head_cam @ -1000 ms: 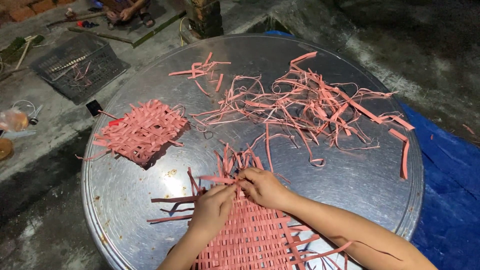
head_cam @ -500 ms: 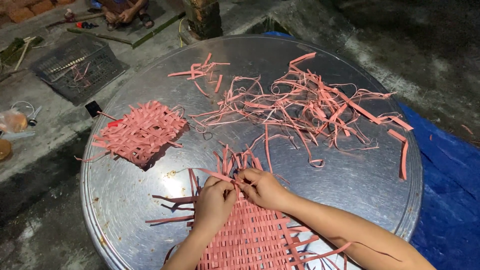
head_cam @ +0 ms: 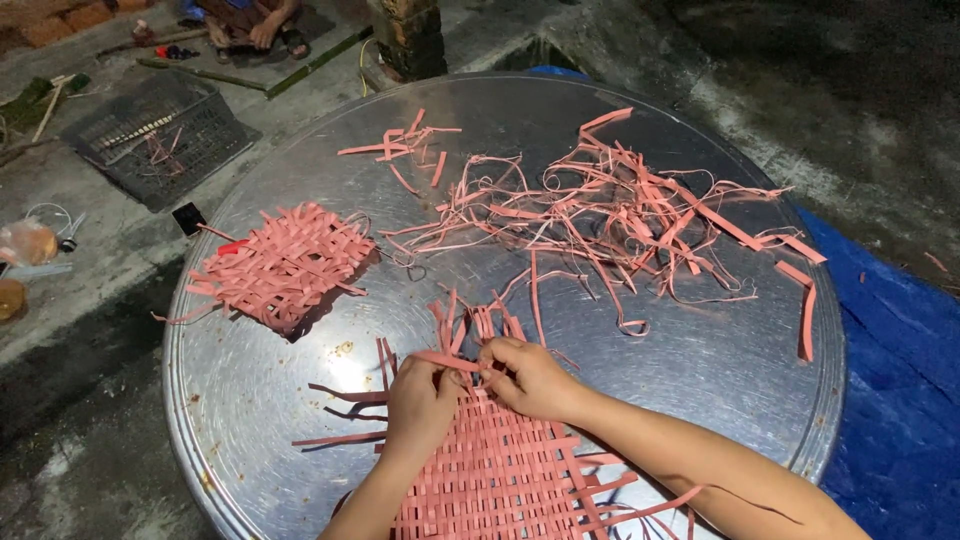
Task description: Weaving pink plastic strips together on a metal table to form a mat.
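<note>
A partly woven pink strip mat (head_cam: 510, 470) lies on the near side of a large round metal tray (head_cam: 700, 370). My left hand (head_cam: 420, 400) and my right hand (head_cam: 530, 378) meet at the mat's far edge, both pinching a horizontal pink strip (head_cam: 445, 360) laid across the upright strip ends. Loose strip ends stick out to the left of the mat and beyond my fingers.
A second woven pink mat (head_cam: 285, 265) rests on the tray's left. A tangle of loose pink strips (head_cam: 610, 215) covers the far right. A dark wire crate (head_cam: 160, 135) sits on the ground at upper left, a blue tarp (head_cam: 890, 380) at right. Another person's feet (head_cam: 250, 25) show at top.
Both hands have stayed at the mat's far edge, fingers shifting slightly along the cross strip. The loose strips and the other mat have not moved.
</note>
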